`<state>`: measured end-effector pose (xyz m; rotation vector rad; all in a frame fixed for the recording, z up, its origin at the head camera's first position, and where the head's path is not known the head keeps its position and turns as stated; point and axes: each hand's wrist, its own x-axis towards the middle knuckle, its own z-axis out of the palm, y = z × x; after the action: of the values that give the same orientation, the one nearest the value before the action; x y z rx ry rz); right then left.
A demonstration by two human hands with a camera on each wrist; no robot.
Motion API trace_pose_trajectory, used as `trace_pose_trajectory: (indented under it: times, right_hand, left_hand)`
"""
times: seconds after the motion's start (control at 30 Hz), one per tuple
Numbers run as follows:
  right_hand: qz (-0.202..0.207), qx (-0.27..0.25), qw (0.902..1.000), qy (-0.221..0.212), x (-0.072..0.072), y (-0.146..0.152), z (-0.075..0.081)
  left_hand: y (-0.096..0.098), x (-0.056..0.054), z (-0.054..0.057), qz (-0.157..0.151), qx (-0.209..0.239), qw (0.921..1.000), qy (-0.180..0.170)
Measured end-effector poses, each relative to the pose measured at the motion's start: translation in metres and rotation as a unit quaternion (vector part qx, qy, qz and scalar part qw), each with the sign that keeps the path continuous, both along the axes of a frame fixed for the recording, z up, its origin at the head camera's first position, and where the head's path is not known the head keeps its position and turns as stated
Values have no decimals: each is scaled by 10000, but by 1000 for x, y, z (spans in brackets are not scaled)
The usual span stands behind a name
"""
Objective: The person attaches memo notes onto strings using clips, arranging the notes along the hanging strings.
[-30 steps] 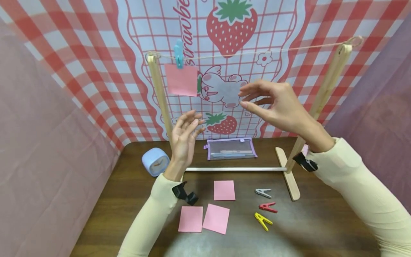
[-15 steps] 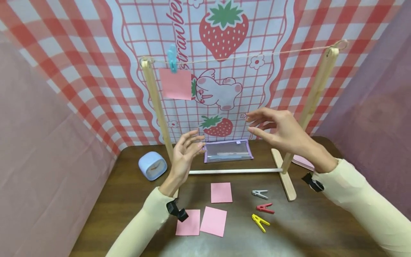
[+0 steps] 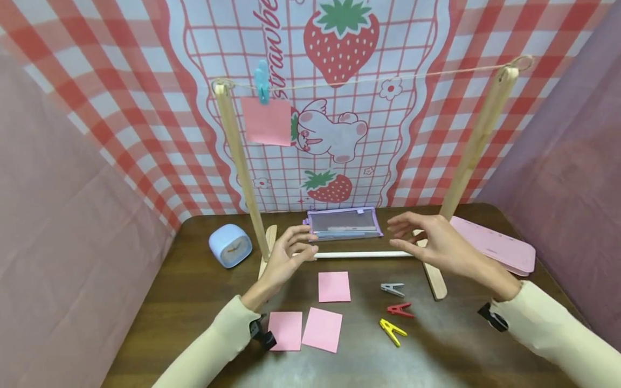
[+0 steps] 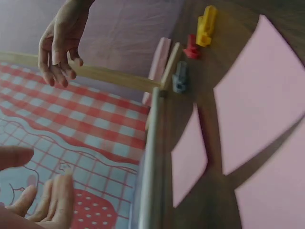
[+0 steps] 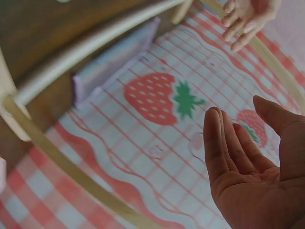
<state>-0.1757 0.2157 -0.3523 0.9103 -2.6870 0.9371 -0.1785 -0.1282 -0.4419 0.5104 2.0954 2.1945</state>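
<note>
My left hand (image 3: 286,258), fingers loosely bent and holding nothing, hovers by the left post of a wooden frame. Over the right end of the white crossbar (image 3: 359,255) is my right hand (image 3: 432,242), also holding nothing, thumb apart from the fingers. A pink sticky note (image 3: 267,121) hangs from the string (image 3: 349,83) by a blue clothespin (image 3: 262,83). Three more pink notes lie on the table: one behind (image 3: 334,286), two in front (image 3: 322,330). To their right are a grey clothespin (image 3: 392,289), a red clothespin (image 3: 400,310) and a yellow clothespin (image 3: 392,332).
A blue clock (image 3: 230,246) stands left of the frame. Behind the crossbar lies a mesh zip pouch (image 3: 343,222). A pink case (image 3: 495,245) sits at the right, beyond the right post (image 3: 480,140). A strawberry-print cloth (image 3: 339,48) hangs behind.
Both hands have come down from near the hanging note to just above the table, still holding nothing. The note and blue clothespin stay on the string.
</note>
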Motion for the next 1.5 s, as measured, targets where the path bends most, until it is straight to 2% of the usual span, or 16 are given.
trace_pose_trajectory:
  times: [0.17, 0.43, 0.6, 0.7, 0.77, 0.93, 1.23, 1.43, 1.5]
  right_hand:
    - [86, -24, 9998, -199, 7, 11, -26]
    - [185, -94, 9993, -299, 16, 19, -63]
    - [253, -226, 9986, -414, 19, 23, -81]
    - [259, -237, 9982, -494, 20, 26, -91]
    - [297, -249, 9979, -510, 21, 28, -97]
    - [394, -204, 9980, -458, 25, 30, -111]
    - [267, 106, 9986, -446, 26, 31, -126]
    - [202, 130, 9983, -539, 24, 31, -130]
    - [182, 109, 9981, -576, 24, 31, -131]
  left_hand:
    - [0, 6, -10, -367, -920, 9948, -240]
    - [-1, 16, -23, -558, -2184, 9741, -190]
    - [1, 16, -29, -522, -2834, 9574, 165]
    - [3, 16, -32, -413, -3248, 9436, 501]
    - [5, 17, -35, -376, -3493, 9343, 598]
    - [6, 21, -41, -372, -3878, 9191, 585]
    - [11, 21, -44, -315, -4191, 9041, 771]
    - [15, 20, -48, -248, -4292, 8978, 957]
    - [17, 19, -49, -205, -4376, 8932, 1014]
